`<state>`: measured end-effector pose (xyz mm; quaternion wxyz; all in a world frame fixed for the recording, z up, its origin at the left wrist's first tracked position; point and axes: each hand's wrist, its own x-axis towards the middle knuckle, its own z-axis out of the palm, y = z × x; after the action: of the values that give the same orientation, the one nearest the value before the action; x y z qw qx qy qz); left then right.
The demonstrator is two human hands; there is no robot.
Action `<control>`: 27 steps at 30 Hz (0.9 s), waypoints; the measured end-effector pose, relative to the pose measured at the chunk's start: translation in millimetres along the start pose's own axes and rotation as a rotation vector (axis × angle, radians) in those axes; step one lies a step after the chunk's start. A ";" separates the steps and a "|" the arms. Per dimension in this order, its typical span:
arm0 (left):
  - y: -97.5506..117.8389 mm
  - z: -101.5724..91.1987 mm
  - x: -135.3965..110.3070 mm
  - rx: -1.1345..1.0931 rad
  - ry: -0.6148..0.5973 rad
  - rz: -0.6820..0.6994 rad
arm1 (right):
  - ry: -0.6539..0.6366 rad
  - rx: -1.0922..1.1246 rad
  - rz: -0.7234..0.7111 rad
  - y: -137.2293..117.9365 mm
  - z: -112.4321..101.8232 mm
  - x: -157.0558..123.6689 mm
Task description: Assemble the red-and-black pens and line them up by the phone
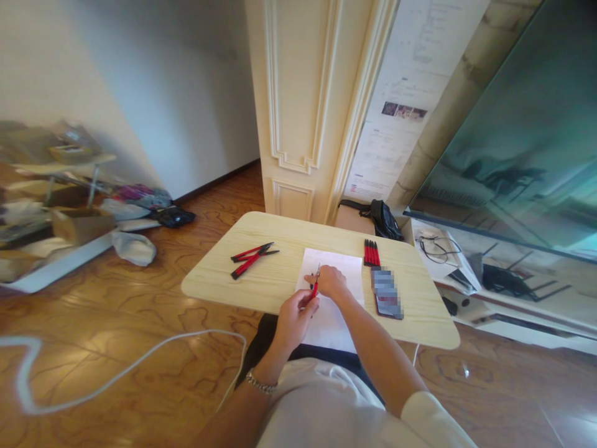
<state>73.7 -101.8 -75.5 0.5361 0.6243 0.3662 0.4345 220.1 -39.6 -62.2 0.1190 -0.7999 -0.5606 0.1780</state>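
Over a white sheet of paper (332,311) on a small pale wooden table (280,274), both my hands close on one red pen (316,285). My left hand (293,320) grips its lower end, fingers curled. My right hand (332,281) pinches its upper end near the tip. Left of the paper lie loose red-and-black pens (252,257). To its right sits a neat row of several red pens (372,252) above a dark flat pack (387,294).
A white cable (116,373) loops across the wooden floor at left. Clutter and a low shelf (60,211) fill the far left. A black bag (382,218) sits behind the table by a cream pillar (308,106). A low white unit (504,292) with cables stands at right.
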 end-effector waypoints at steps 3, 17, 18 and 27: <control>0.5 -1.6 0.3 0.013 0.000 0.004 | 0.016 -0.022 0.009 -2.7 1.5 4.7; -2.7 6.7 -2.1 0.011 -0.017 -0.014 | 0.171 1.310 -0.158 22.3 -70.0 -20.9; -2.2 7.4 -2.3 0.014 -0.023 -0.010 | 0.180 1.346 -0.168 19.9 -74.5 -25.0; -0.4 9.0 -3.6 0.027 -0.051 -0.018 | 0.190 1.362 -0.224 6.2 -81.9 -45.1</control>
<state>80.8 -108.2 -76.9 0.5406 0.6392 0.3636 0.4086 245.7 -83.4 16.5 0.6604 -0.4964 -0.3906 0.4060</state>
